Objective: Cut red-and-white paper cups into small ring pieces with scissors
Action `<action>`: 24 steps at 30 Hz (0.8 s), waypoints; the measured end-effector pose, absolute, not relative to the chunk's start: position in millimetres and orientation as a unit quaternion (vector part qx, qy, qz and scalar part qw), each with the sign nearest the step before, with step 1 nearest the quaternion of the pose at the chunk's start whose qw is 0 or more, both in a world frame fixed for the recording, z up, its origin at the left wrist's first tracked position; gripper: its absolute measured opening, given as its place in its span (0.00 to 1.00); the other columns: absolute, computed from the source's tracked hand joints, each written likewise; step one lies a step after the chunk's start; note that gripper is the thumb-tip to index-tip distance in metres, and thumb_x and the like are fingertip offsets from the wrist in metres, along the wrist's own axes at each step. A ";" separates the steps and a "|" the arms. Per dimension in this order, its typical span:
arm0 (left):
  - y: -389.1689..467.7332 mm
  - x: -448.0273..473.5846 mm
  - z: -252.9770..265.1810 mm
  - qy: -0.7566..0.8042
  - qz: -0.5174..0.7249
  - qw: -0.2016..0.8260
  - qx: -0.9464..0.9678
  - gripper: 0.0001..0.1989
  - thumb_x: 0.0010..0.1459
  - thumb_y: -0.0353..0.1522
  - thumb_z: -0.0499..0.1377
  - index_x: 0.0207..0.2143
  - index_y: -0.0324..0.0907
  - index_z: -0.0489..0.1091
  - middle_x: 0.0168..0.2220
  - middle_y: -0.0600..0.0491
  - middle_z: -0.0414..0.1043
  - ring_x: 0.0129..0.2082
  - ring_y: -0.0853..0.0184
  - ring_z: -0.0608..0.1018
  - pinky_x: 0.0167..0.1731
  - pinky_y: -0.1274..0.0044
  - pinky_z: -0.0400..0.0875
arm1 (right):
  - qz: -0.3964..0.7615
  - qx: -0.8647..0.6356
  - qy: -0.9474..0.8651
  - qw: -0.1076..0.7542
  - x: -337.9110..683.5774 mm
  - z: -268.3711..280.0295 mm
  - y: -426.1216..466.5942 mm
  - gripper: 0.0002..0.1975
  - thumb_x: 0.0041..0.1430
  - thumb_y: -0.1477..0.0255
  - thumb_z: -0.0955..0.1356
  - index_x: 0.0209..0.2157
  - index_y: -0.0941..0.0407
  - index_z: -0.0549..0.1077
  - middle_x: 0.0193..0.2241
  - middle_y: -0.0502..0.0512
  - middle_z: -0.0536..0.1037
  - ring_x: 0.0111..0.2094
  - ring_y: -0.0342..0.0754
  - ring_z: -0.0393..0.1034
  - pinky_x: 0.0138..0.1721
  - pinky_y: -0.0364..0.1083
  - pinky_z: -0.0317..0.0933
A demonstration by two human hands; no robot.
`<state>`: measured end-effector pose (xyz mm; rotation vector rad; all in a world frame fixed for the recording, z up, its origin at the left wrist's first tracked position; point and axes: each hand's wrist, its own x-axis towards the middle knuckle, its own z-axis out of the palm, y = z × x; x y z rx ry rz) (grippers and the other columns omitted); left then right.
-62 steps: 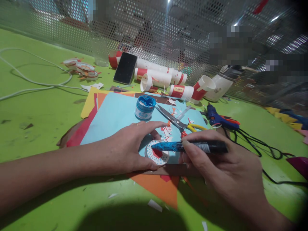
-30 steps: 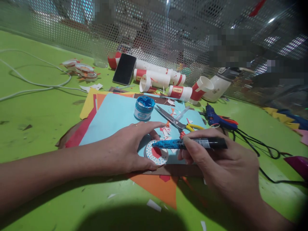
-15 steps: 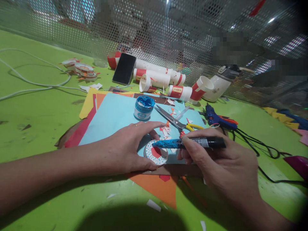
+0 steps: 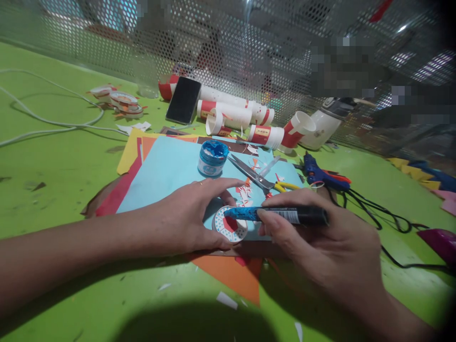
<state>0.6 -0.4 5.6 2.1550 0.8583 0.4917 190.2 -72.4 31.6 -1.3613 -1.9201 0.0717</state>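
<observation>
My left hand [image 4: 194, 213] grips the rim of a small round paper disc [image 4: 221, 230], white with blue dots and a red centre. The thumb is at the near edge and fingers are at the far edge. In my right hand [image 4: 313, 242] is a black marker pen [image 4: 294, 215], its front part smeared with blue paint. The pen's blue tip is over the upper part of the disc; whether it touches I cannot tell. Beyond the hands an uncapped jar of blue paint [image 4: 213, 166] stands on light blue sheets [image 4: 167, 166].
Scissors [image 4: 254, 175] lie right of the jar, near paper scraps [image 4: 245, 194]. A blue glue gun [image 4: 322, 175] with a black cord lies further right. Paper cups [image 4: 265, 137], a phone [image 4: 183, 100] and a white kettle [image 4: 322, 126] line the mesh partition. A white cable [image 4: 46, 132] crosses the left side.
My right hand and the marker pen have shifted slightly left. My left hand still holds the disc in nearly the same place.
</observation>
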 end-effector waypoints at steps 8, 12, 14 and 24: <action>-0.2 1.7 8.2 0.331 0.191 0.359 0.851 0.36 0.45 0.36 0.65 0.58 0.45 0.60 0.54 0.50 0.69 0.52 0.58 0.72 0.48 0.71 0.67 | 0.048 -0.540 -0.754 0.372 192.5 35.7 -69.2 0.02 0.56 0.75 0.68 0.31 0.53 0.72 0.23 0.45 0.76 0.22 0.41 0.70 0.27 0.41 0.64; -0.6 1.8 6.6 0.339 0.197 0.359 0.847 0.38 0.44 0.35 0.66 0.58 0.46 0.59 0.51 0.51 0.71 0.49 0.59 0.73 0.47 0.71 0.67 | 0.028 -0.572 -0.697 0.432 194.1 38.7 -73.2 0.02 0.59 0.70 0.68 0.31 0.50 0.73 0.22 0.44 0.75 0.21 0.41 0.70 0.26 0.42 0.64; -0.8 1.6 6.3 0.342 0.194 0.361 0.846 0.38 0.44 0.34 0.66 0.59 0.46 0.59 0.51 0.52 0.71 0.48 0.60 0.74 0.46 0.71 0.67 | 0.004 -0.598 -0.671 0.438 195.7 39.9 -75.0 0.04 0.59 0.67 0.67 0.30 0.50 0.73 0.21 0.44 0.74 0.21 0.42 0.69 0.25 0.42 0.63; -2.5 2.0 8.2 0.363 0.177 0.365 0.839 0.41 0.44 0.34 0.66 0.60 0.45 0.57 0.52 0.50 0.71 0.49 0.58 0.73 0.48 0.70 0.66 | 0.050 -0.565 -0.707 0.423 197.7 35.1 -71.2 0.03 0.56 0.74 0.68 0.30 0.51 0.72 0.22 0.44 0.76 0.20 0.40 0.69 0.26 0.40 0.64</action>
